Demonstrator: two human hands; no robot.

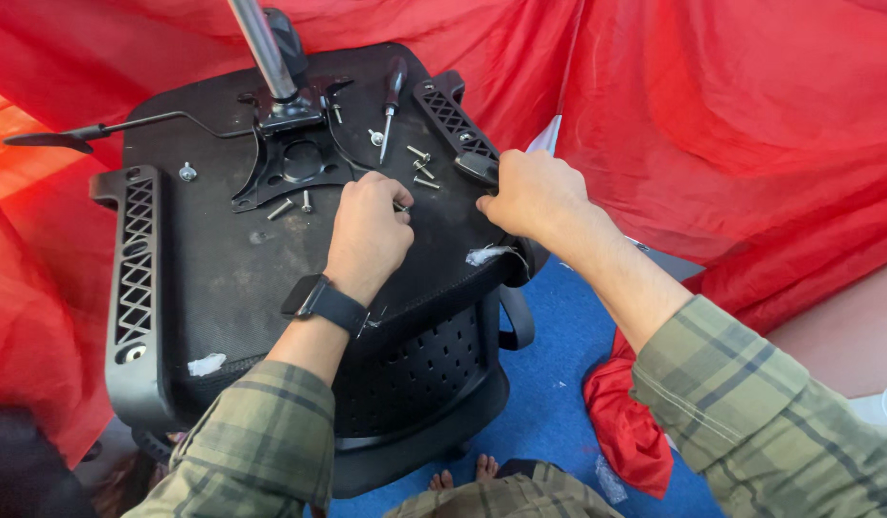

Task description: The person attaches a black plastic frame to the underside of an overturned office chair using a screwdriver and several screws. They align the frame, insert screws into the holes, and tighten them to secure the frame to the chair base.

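Note:
An upturned black office chair seat [223,259] fills the middle of the view, its underside facing me. My left hand [369,230] rests on the seat with fingers curled, pinching what looks like a small screw near a loose bolt. My right hand [535,195] grips the lower end of the right armrest bracket [455,123] at the seat's edge. Several loose screws [420,163] lie just beyond both hands. A screwdriver [392,101] lies on the seat behind them. The metal mounting plate [290,153] and the gas cylinder [261,48] stand at the far side.
The left armrest bracket [135,278] is fixed along the seat's left edge. A lever [98,129] sticks out to the far left. Red fabric [731,125] drapes all around. Blue carpet [559,384] and my bare toes [463,472] show below.

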